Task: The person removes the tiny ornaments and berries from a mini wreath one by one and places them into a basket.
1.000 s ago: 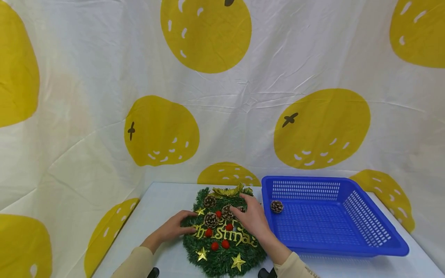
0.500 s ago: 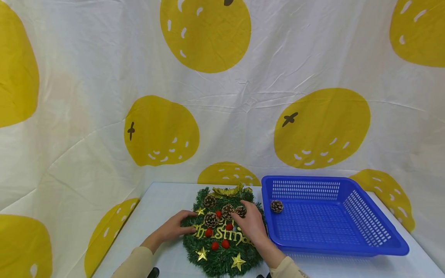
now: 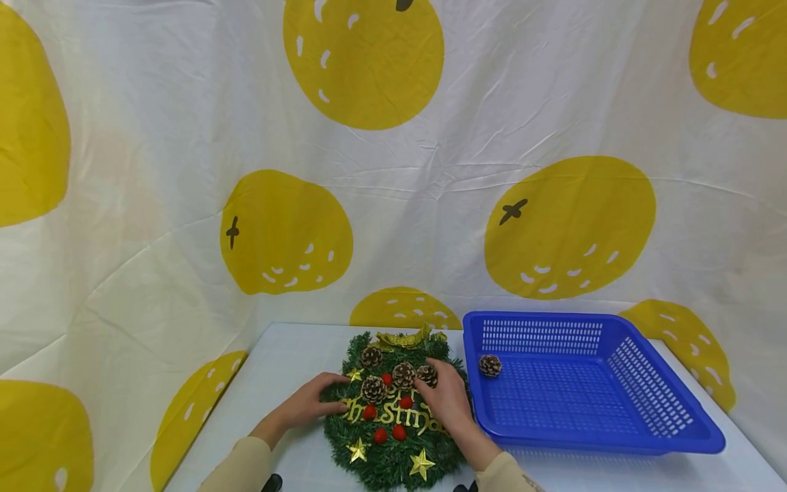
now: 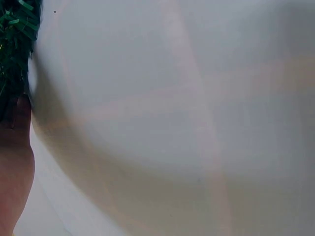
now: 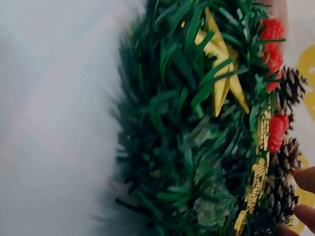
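A green tinsel Christmas wreath [image 3: 382,452] lies on the white table, with gold lettering, gold stars, red berries and several pinecones on it. My left hand [image 3: 312,399] holds the wreath's left edge, its fingers partly sunk in the green. In the left wrist view, part of that hand [image 4: 15,162] shows against the wreath's side [image 4: 17,44]. On the wreath's upper right, my right hand [image 3: 449,396] pinches a pinecone [image 3: 427,375] between thumb and fingers. The right wrist view shows fingertips [image 5: 305,180] at a pinecone [image 5: 281,196] near the gold lettering [image 5: 260,169].
A blue plastic basket [image 3: 590,441] stands to the right, close beside the wreath, with one loose pinecone [image 3: 490,365] at its left inside. A gold ribbon [image 3: 402,338] tops the wreath. Behind the table [image 3: 289,342] hangs a white cloth [image 3: 424,232] with yellow fruit prints.
My right hand has drawn back slightly from the wreath's upper part, then shifted a little right, onto the right-hand pinecone. The left hand and basket stay put.
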The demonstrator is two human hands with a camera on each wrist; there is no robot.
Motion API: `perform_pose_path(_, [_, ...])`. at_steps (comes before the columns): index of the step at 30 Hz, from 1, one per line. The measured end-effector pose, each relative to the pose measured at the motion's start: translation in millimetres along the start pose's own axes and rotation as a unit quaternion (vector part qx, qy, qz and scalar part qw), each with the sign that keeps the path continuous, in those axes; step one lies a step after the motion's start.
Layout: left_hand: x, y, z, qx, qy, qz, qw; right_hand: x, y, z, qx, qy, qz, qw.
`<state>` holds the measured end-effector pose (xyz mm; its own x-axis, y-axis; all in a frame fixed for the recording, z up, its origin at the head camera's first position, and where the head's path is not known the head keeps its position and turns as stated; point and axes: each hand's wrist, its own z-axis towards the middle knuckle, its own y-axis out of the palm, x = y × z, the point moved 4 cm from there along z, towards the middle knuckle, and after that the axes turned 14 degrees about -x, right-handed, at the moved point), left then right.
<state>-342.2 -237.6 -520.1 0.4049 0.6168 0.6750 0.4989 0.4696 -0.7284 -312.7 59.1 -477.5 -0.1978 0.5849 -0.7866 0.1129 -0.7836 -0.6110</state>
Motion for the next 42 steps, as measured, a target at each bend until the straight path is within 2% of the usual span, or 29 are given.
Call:
perform_pose_path(7, [1.6, -0.5, -0.3, 0.0, -0.003, 0.005, 1.0, 5.6, 0.3, 4.0, 0.011, -0.016, -0.016, 1.0])
perform_pose_path(19, [4.4, 0.4, -1.7, 0.001, -0.014, -0.008, 0.9999, 5.3, 4.5, 4.2, -0.017, -0.02, -0.023, 0.999])
perform_pose_path(42, [2.0, -0.8, 0.1, -0.002, -0.017, -0.002, 0.9999, 6.0, 3.2, 2.1, -0.005, -0.029, -0.027, 0.999])
